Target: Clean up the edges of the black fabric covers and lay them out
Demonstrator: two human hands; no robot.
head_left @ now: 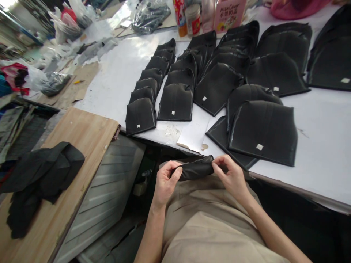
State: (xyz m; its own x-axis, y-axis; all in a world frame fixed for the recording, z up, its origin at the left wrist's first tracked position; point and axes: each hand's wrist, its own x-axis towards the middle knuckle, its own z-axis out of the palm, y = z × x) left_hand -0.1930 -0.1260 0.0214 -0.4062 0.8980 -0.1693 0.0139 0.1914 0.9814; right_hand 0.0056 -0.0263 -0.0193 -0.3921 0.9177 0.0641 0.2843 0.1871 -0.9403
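Note:
Between my two hands, just off the table's front edge and above my lap, is a folded black fabric piece [196, 170]. My left hand [167, 179] pinches its left end, thumb on top. At the right end, my right hand [229, 171] grips the upper corner between thumb and fingers. Beyond my hands, rows of black sewn pieces with curved tops overlap on the white table. Nearest to my right hand lies a large black piece [264, 131] with a small white sticker. A smaller stickered black piece [175, 102] lies farther left.
A wooden board [90, 124] at the left bears crumpled black cloth [46, 171]. Along the back of the white table [323, 146] stand a jar [192, 20], a pink box [229, 16] and a pink basin [296, 8]. Plastic bags [65, 27] crowd the far left.

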